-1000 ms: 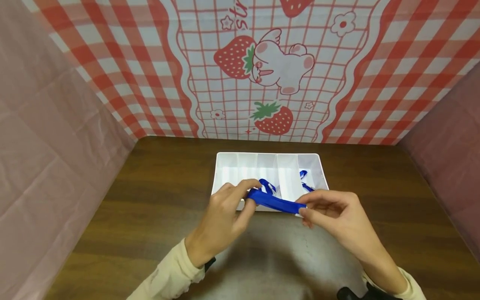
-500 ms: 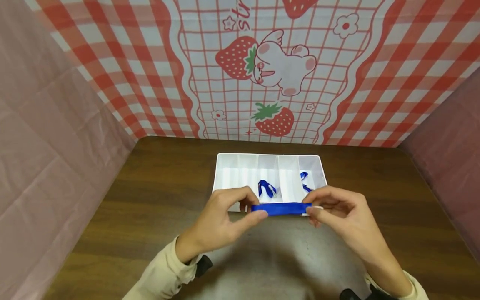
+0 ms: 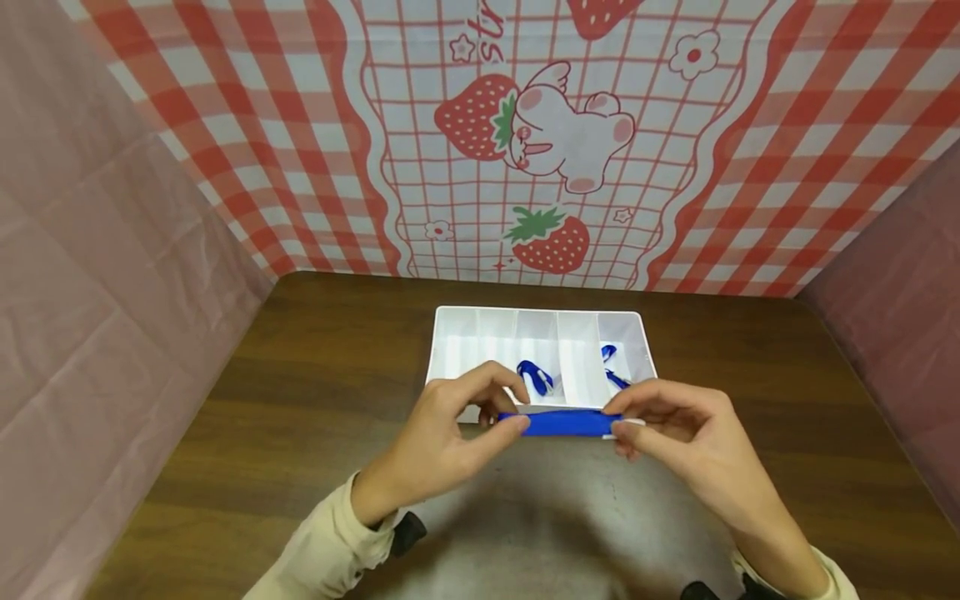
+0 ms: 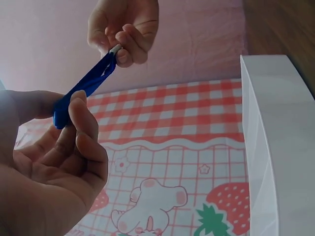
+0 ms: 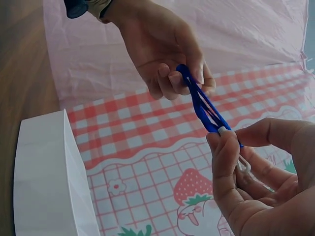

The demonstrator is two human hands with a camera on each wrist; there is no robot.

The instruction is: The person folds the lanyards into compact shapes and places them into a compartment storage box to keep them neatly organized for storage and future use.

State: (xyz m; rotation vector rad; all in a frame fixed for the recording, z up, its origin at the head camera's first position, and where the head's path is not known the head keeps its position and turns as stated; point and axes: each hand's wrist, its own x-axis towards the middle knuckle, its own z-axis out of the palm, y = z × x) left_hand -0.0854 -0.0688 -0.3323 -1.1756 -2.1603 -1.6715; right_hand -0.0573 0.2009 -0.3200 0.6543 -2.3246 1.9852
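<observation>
A folded blue lanyard is stretched level between both hands, over the front edge of the white tray. My left hand pinches its looped left end; the strap shows as stacked layers in the left wrist view. At the other end, my right hand pinches the lanyard beside its white clip, which pokes out between the fingers in the right wrist view. Narrow gaps separate the layers of the strap there. Behind the hands, another folded blue lanyard lies in a middle compartment of the tray.
The white divided tray stands on the brown wooden table. More blue strap lies in its rightmost compartment, partly hidden by the right hand. A red checked strawberry cloth hangs behind, with pink cloth at the sides.
The lanyard was slanted down to the right and now lies level. My left hand moved down and slightly left, then its index finger lifted a little. My right hand barely moved.
</observation>
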